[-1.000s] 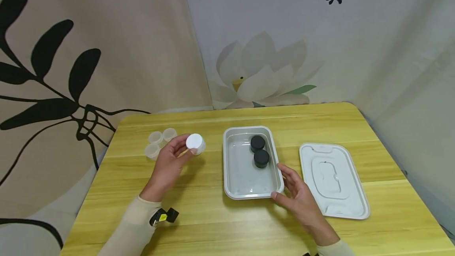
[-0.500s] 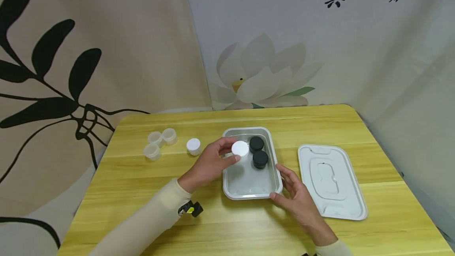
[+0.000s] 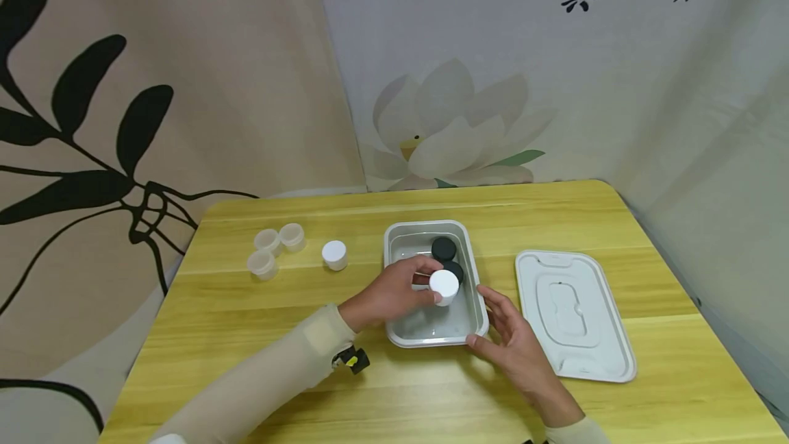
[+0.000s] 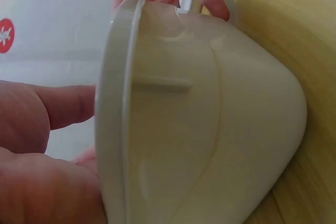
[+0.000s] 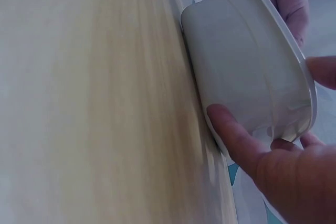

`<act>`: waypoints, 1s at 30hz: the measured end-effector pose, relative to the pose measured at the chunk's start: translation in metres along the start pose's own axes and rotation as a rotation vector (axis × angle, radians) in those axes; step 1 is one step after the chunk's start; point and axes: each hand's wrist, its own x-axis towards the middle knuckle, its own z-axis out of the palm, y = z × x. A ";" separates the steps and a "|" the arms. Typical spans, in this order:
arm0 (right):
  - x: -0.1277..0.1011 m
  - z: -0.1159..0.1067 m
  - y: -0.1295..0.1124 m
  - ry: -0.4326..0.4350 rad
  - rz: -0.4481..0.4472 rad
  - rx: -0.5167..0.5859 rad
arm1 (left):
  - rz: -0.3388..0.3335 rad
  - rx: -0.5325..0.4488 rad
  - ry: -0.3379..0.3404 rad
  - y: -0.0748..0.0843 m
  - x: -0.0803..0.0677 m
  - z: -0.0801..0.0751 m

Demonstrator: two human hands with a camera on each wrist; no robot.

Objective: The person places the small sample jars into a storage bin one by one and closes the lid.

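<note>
My left hand [image 3: 397,293] pinches a small white jar [image 3: 444,286] by its side, over the light grey plastic box [image 3: 394,327]. Inside the box, two round black jars [image 3: 444,249] stand close together, the nearer one partly hidden by the white jar. At the box's front right corner, my right hand [image 3: 520,355] grips the wall, thumb at the front and fingers along the right side. The right wrist view shows fingertips [image 5: 223,119] against the outer wall of the box [image 5: 236,66]. In the left wrist view, the box wall [image 4: 210,103] hides the jars.
Another small white jar [image 3: 335,255] stands left of the box on the wooden table [image 3: 290,375]. Farther left are three translucent cups [image 3: 263,264], grouped together. A white lid [image 3: 579,317] lies flat to the right. Curtains [image 3: 462,33] hang behind the table.
My left hand has carried the white jar rightward from beside the cups into the space over the box, then nearer to me. The right hand has stayed at the box corner.
</note>
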 end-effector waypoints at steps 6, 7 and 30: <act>0.000 -0.002 0.003 -0.007 0.014 -0.012 | -0.008 0.055 -0.042 0.001 0.002 0.008; 0.000 -0.003 0.003 -0.007 0.014 -0.012 | -0.012 0.066 -0.044 0.002 0.002 0.009; 0.001 -0.004 0.006 -0.024 -0.003 0.020 | -0.081 0.173 -0.006 0.004 0.013 0.029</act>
